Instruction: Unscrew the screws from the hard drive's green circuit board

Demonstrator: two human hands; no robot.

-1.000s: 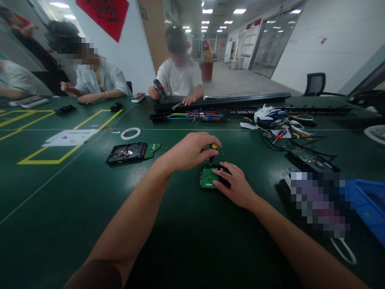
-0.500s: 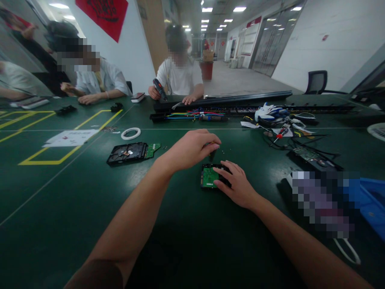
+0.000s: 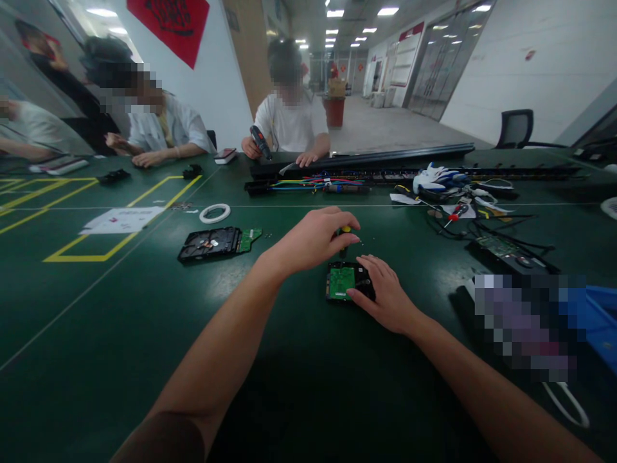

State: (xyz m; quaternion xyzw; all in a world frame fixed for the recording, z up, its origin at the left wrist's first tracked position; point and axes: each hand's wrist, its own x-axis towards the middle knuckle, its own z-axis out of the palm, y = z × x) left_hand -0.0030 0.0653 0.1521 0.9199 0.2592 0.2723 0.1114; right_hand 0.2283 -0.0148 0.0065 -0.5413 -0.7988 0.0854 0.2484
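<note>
A hard drive (image 3: pixel 342 283) lies on the green table with its green circuit board facing up. My right hand (image 3: pixel 383 296) holds it down from the right, thumb over the board and fingers along the far edge. Just above the drive's far side, my left hand (image 3: pixel 318 238) has its fingers curled round a small screwdriver (image 3: pixel 344 244) with a dark handle and yellow top. The screwdriver stands roughly upright; its tip is too small to make out. Several tiny screws lie on the table beyond the drive.
Another hard drive (image 3: pixel 209 245) lies left, its green board (image 3: pixel 249 238) sticking out. Behind it is a white ring (image 3: pixel 214 213). Gloves (image 3: pixel 436 178), cables and a red screwdriver (image 3: pixel 453 218) clutter the right. A blue bin (image 3: pixel 598 321) stands at right. Across the table, a person holds a power drill (image 3: pixel 261 141).
My left fingers have loosened and opened a little, showing the screwdriver's yellow top. The right index finger has drawn back from the circuit board. The whole view has shifted slightly.
</note>
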